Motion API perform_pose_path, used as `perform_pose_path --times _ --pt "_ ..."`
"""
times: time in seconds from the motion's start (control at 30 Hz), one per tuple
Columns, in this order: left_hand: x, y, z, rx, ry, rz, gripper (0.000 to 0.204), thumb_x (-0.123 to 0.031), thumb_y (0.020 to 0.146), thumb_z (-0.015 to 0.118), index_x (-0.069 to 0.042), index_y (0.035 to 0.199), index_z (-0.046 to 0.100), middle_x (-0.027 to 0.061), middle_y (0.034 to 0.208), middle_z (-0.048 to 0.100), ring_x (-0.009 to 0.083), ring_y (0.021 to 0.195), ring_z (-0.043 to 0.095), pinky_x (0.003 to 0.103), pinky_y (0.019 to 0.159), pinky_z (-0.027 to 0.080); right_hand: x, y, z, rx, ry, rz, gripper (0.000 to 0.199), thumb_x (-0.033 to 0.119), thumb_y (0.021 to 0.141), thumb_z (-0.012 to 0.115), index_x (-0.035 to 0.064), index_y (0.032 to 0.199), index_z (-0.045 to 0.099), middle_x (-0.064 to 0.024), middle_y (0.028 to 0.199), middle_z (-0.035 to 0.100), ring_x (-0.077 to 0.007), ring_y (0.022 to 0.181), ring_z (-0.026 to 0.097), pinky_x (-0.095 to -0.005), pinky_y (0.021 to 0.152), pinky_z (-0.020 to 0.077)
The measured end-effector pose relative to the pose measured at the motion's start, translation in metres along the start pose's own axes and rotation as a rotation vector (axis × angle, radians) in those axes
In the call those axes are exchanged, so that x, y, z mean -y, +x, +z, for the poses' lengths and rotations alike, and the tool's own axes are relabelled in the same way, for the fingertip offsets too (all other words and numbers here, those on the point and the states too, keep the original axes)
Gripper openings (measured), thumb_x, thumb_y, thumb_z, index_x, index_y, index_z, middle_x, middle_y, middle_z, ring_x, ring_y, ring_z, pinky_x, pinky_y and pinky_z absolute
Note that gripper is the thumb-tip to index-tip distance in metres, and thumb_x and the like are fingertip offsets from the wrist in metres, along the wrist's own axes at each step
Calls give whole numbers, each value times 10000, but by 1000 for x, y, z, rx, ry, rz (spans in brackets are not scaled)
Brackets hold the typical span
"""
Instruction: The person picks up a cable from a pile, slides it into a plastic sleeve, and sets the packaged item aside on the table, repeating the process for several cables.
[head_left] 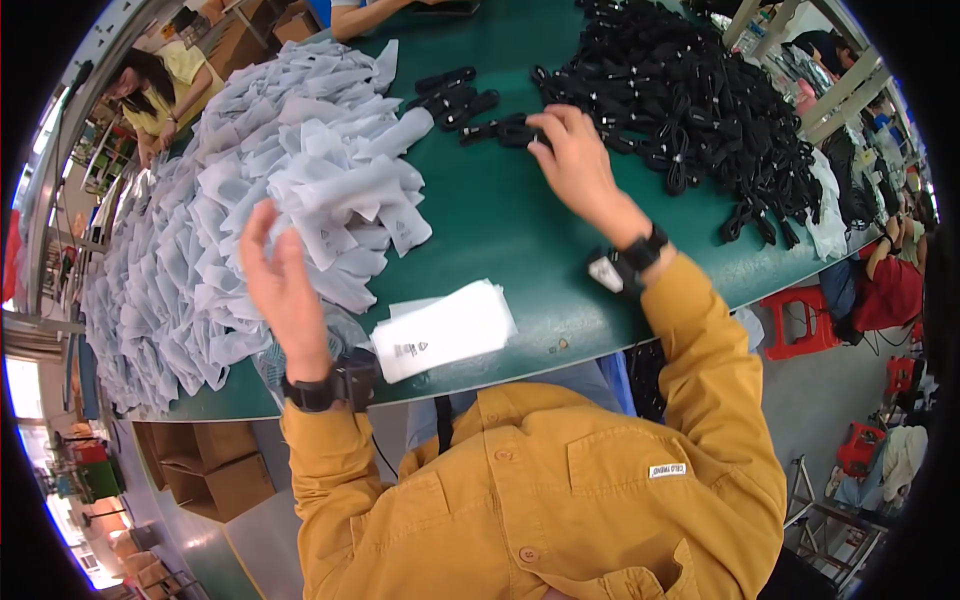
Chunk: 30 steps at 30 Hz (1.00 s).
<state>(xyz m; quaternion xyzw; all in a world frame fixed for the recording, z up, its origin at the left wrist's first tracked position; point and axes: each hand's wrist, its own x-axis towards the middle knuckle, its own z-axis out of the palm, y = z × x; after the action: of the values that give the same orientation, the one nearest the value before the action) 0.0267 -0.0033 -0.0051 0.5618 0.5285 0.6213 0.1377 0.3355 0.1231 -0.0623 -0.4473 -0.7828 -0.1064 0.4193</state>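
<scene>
My left hand [280,285] is over the near right side of a big heap of whitish translucent packing bags [230,170]. Its fingers are raised and apart, holding nothing. My right hand [580,165] reaches across the green table, with thumb and fingertips around the end of a coiled black cable [512,130]. A few more bundled black cables [455,95] lie just beyond it. To the right spreads a large pile of black cables [680,90]. Between my forearms, near the front edge, lies a flat stack of white bags [445,330].
The green table [480,220] has a curved-looking front edge close to my body. Cardboard boxes [210,465] stand below at left, a red stool [800,320] at right. One person [180,85] works at far left; another's forearm [365,15] rests at the far edge.
</scene>
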Motion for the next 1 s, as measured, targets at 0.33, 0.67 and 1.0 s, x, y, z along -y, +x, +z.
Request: perform_pose_path --times 0.33,0.67,1.0 --pt "8 -123 57 608 341 141 136 -33 818 706 -23 931 632 118 905 588 300 781 601 353 656 495 -12 -25 15 332 -131 108 206 130 907 648 42 1084 590 -150 955 622 -276 735 633 -378 661 531" --pt "13 -132 54 581 275 -21 95 -19 831 688 0 869 602 124 829 590 296 733 600 350 656 491 66 -86 -79 507 628 389 127 109 955 597 15 1041 596 -123 789 605 -211 678 587 -324 617 474" --pt "7 -122 44 530 93 -230 66 12 876 647 19 900 586 105 838 599 214 737 596 284 714 499 79 -116 -98 424 515 106 188 62 883 662 -5 1037 577 -150 939 607 -341 781 619 -392 658 511"
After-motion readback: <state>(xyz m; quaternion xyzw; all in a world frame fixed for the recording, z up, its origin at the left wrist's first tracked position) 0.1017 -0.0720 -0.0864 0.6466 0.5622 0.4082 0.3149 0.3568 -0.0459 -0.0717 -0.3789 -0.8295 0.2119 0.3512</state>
